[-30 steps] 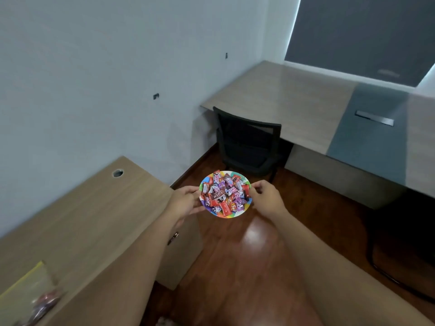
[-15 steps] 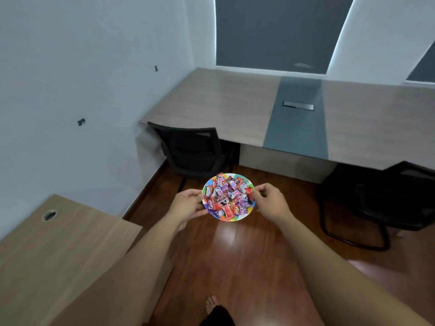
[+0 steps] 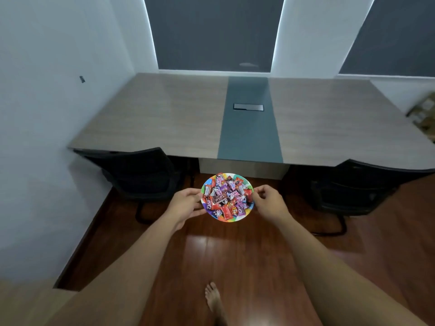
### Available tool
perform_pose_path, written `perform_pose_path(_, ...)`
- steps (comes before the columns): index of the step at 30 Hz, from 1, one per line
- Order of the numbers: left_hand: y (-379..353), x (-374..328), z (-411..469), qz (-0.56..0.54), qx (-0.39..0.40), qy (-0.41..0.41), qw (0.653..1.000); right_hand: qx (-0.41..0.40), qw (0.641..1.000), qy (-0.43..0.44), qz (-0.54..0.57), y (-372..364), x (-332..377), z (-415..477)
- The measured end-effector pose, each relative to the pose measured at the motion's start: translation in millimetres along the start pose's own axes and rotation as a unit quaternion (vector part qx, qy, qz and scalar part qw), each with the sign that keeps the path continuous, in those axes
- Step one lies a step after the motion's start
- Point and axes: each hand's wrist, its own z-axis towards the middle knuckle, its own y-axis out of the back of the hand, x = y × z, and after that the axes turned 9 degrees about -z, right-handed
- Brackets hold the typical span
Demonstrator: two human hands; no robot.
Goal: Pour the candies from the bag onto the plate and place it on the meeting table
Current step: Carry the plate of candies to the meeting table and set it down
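Note:
A round plate with a rainbow rim (image 3: 235, 218) is heaped with wrapped candies (image 3: 227, 196). I hold it level in the air over the wooden floor, in front of the meeting table (image 3: 169, 118). My left hand (image 3: 184, 203) grips the plate's left rim and my right hand (image 3: 269, 203) pinches its right rim. The table is wide, wood-toned, with a grey-green strip (image 3: 249, 132) down its middle. The candy bag is out of view.
Two black chairs are pushed under the table's near edge, one at the left (image 3: 138, 175) and one at the right (image 3: 360, 184). A cable box (image 3: 248, 107) sits in the strip. A white wall runs along the left. My bare foot (image 3: 213, 300) is on the floor.
My view has swung right, from the side desk to facing the meeting table head-on. The plate stays held in both hands and the table looks nearer.

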Motion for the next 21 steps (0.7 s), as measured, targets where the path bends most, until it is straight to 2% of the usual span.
perform_pose_path(6, -28.7, -41.5, 87.9, 0.013, 0.029, 0.015, 0.999, 0.007, 1.0, -0.019, 0.001, 16.7, 12.1, 83.3)
perform_pose_path(11, -45.8, -69.4, 158.5, 0.031, 0.055, 0.013, 0.998, 0.009, 0.997, -0.043, 0.068, 27.4, 18.7, 148.4)
perform_pose_path(21, -96.1, -120.5, 260.8, 0.045, 0.072, 0.021, 0.996, 0.027, 0.994, -0.051, 0.091, 50.2, 17.8, 257.8)
